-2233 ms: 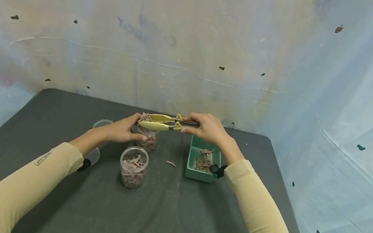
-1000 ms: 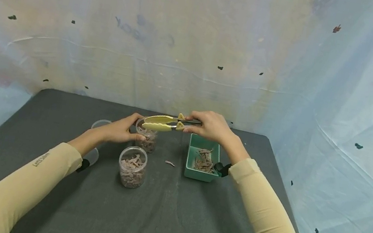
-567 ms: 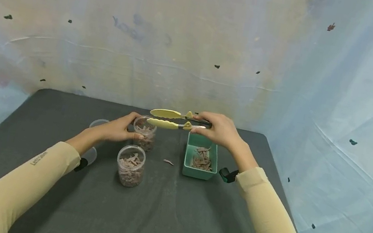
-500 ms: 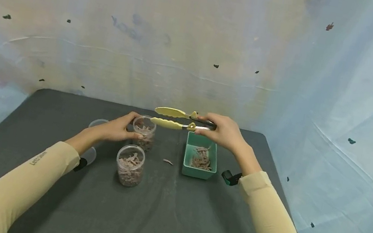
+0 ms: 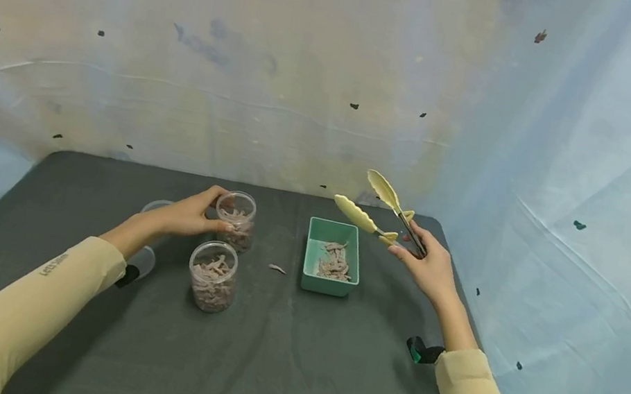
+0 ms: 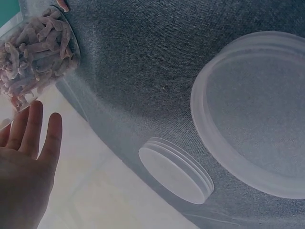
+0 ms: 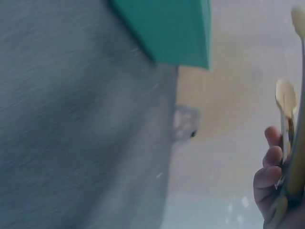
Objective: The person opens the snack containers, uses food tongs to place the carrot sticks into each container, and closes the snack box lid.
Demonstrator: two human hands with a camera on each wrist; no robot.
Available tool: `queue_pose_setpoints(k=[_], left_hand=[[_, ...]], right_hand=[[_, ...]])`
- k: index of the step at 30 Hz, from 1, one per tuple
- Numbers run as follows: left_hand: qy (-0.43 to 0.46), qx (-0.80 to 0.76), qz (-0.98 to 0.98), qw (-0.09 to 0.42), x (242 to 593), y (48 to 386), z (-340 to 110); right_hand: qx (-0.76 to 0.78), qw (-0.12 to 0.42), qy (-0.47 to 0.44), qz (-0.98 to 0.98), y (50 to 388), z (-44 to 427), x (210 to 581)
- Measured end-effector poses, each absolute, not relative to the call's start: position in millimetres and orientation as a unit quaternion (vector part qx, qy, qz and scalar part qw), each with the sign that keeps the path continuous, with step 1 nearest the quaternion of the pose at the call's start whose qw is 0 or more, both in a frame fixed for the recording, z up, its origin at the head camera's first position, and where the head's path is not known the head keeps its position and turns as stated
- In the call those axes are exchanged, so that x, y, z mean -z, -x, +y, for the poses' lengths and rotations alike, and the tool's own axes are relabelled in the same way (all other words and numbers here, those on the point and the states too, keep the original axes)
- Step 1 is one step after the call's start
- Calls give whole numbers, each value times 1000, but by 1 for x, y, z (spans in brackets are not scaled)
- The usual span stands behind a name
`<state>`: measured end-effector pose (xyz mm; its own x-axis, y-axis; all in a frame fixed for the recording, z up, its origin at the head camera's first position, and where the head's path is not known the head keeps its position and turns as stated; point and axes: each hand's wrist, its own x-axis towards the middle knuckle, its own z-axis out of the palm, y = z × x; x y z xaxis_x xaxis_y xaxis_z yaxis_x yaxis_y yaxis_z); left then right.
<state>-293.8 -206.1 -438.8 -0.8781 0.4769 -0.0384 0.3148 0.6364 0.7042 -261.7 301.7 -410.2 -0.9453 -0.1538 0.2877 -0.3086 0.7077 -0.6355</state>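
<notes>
My left hand (image 5: 188, 215) holds the farther clear plastic jar (image 5: 240, 229), thumb in front and fingers behind it. This jar contains brownish meat-like strips. A nearer jar (image 5: 212, 295) of similar strips stands just in front. In the left wrist view, straight-looking fingers lie along a jar (image 6: 40, 52) of strips. My right hand (image 5: 432, 268) grips yellow-headed tongs (image 5: 355, 214), raised to the right of a green tray (image 5: 327, 287). The tongs' arms are spread, with nothing between their heads. Several strips (image 5: 334, 264) lie inside the tray.
One loose strip (image 5: 277, 268) lies on the dark table (image 5: 272, 372) between jars and tray. Two translucent round lids, a smaller-looking one (image 6: 174, 174) and a larger-looking one (image 6: 209, 124), lie near my left wrist. A plastic sheet (image 5: 285, 79) hangs behind the table.
The tongs first held strips over the farther jar, then released them. They have since spread and swung right, past the tray, with my right hand. My left hand has stayed at the jar.
</notes>
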Motion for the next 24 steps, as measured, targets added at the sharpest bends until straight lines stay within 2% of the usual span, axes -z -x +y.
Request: queue_pose_setpoints(k=[4,10,24], left_hand=[[-226,-363,898,102,438,296,-210],[-239,-352,899,103,439,297,-209],[-236,-350,901,104,436,295,-206]], right_hand=[[-369,113,-66,-920,257,318,428],[-328,81,-1,-941,248,338,449],[-251,20,-64,-966,246,357,475]])
